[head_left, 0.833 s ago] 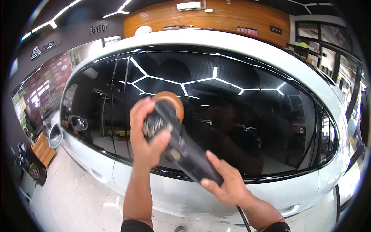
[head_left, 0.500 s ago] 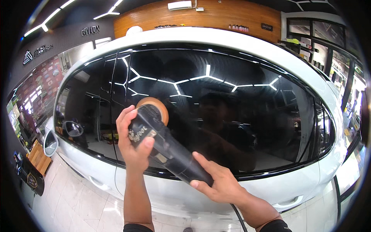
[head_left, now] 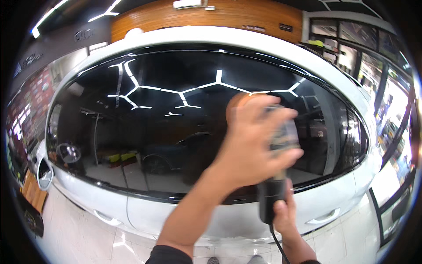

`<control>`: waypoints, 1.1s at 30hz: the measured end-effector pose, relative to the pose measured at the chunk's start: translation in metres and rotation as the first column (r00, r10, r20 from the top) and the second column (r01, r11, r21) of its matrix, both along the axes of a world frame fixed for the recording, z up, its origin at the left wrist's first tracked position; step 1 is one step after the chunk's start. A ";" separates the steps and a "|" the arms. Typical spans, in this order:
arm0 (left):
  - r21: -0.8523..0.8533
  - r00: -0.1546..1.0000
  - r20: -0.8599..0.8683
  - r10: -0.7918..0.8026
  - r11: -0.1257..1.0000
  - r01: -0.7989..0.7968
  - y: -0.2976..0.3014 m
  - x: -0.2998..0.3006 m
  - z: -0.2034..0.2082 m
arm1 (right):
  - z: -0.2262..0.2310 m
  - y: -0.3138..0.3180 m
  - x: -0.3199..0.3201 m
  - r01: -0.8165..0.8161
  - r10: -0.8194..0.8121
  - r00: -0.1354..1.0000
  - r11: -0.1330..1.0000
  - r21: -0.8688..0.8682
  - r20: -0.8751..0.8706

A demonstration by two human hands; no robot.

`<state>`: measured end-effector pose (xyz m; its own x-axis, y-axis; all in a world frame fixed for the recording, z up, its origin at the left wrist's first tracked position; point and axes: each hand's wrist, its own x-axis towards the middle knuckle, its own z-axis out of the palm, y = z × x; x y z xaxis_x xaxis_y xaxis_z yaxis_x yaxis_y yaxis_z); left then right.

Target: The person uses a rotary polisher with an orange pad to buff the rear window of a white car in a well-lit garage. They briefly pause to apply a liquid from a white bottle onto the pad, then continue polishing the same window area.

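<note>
A black corded polisher (head_left: 272, 199) is pressed toward the dark side window (head_left: 145, 127) of a white car (head_left: 162, 211). Its round orange pad (head_left: 234, 105) shows at the upper end, partly covered by my fingers; contact with the glass is hidden. My left hand (head_left: 255, 141), smeared by motion, is wrapped over the polisher's head with fingers curled to the right. Lower down, my right hand (head_left: 286, 215) grips the handle from its right side. The power cord (head_left: 276, 240) drops from the handle's bottom end.
The car's side mirror (head_left: 45, 174) stands out at the left. Door handles (head_left: 324, 216) protrude below the window. Pale tiled floor (head_left: 83, 229) lies beneath, with my shoes (head_left: 213, 260) at the lower edge. Shelving and glass panes (head_left: 351, 57) rise at the right.
The polisher has moved right along the window with both hands and now stands nearly upright instead of slanting to the upper left. The view has shifted slightly right.
</note>
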<state>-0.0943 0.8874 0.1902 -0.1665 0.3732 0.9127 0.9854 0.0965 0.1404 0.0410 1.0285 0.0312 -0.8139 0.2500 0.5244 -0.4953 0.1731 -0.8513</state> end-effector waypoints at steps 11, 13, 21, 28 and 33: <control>0.218 0.984 0.128 0.122 0.965 -0.148 0.025 0.015 -0.042 | 0.020 0.079 0.005 -0.070 0.045 0.996 0.916 0.394 0.072; 0.105 0.989 0.033 0.141 0.984 -0.143 0.074 0.022 -0.024 | 0.016 0.111 0.019 -0.008 -0.005 0.999 0.965 0.262 0.047; -0.032 0.991 0.035 -0.126 0.991 0.127 0.240 0.065 -0.035 | -0.059 0.187 0.068 0.124 -0.101 0.990 0.959 -0.254 0.102; 0.014 0.999 0.007 -0.031 0.999 0.031 0.137 0.038 -0.029 | -0.030 0.127 0.038 0.049 -0.048 0.997 0.999 -0.023 0.056; 0.106 0.995 0.032 0.099 0.989 -0.101 0.030 0.014 -0.022 | 0.015 0.071 0.007 -0.102 0.061 0.986 0.957 0.271 0.155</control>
<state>-0.0798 0.9175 0.1681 -0.2232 0.2533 0.9413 0.9673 0.1773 0.1817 0.0476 1.0994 0.0464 -0.8969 0.0409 0.4402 -0.3942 0.3767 -0.8383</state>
